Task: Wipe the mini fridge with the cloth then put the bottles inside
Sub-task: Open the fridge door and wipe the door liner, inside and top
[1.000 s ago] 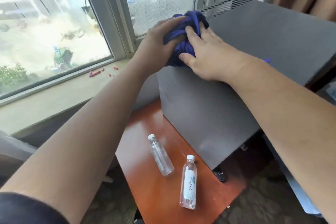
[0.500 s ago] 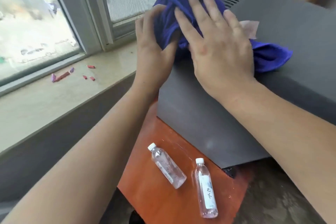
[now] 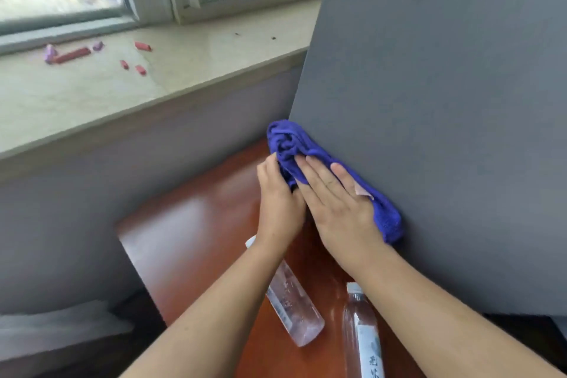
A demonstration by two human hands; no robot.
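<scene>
Cloth (image 3: 290,139) moved from fridge (image 3: 445,101) top down to side panel, low, near its left edge. Right hand (image 3: 340,205) flat, fingers straight, pressing cloth; left hand (image 3: 279,202) flat alongside, touching it. Wiping phase ongoing. Bottles (image 3: 291,307) lie near table (image 3: 196,239) front edge, unloaded.

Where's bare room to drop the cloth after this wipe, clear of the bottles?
Best: the bare left half of the table, between its left edge and the left forearm. Also the windowsill between the red bits and the fridge. Crowded: the table's near right, where both bottles lie beside the fridge.
</scene>
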